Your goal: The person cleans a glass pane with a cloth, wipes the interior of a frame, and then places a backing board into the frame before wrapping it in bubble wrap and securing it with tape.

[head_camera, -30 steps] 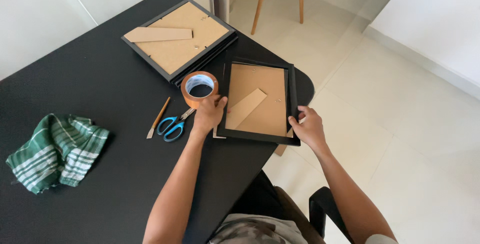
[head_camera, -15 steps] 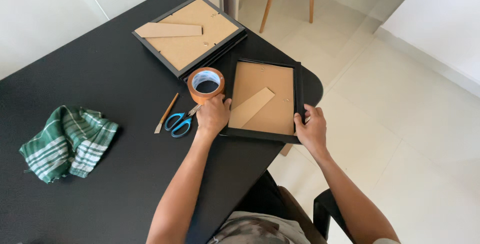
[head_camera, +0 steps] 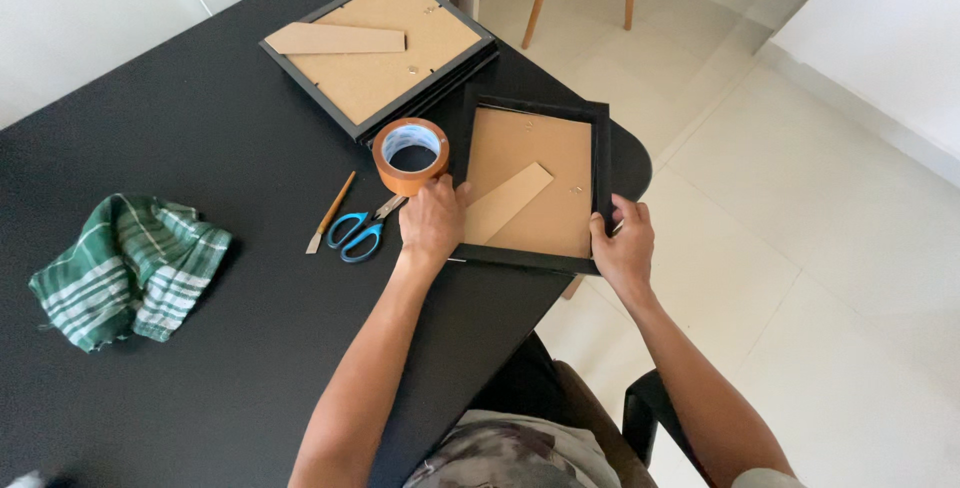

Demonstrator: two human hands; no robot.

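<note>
A small black frame [head_camera: 533, 186] is seen lying face down at the near right edge of the black table [head_camera: 200, 378], its brown backing and angled stand strip turned up. It is gripped on both sides. The left hand [head_camera: 433, 220] is laid on the frame's left edge, fingers curled over the rim and onto the backing. The right hand [head_camera: 623, 243] is closed on the near right corner, thumb on top, fingers wrapped under the black rim, and that corner is held out past the table edge.

Just left of the frame, a roll of brown tape [head_camera: 411, 155] is stood on the table, almost touching the left hand's fingertips. Beside it, nearer and to the left, blue-handled scissors [head_camera: 360, 232] are laid flat, and a thin wooden-handled tool [head_camera: 330, 213] is set just left of those. Farther off, a larger frame [head_camera: 378, 48] is placed face down as well, its corner near the small frame's far left corner. Well apart at the left, a green checked cloth [head_camera: 130, 268] is left crumpled.
</note>
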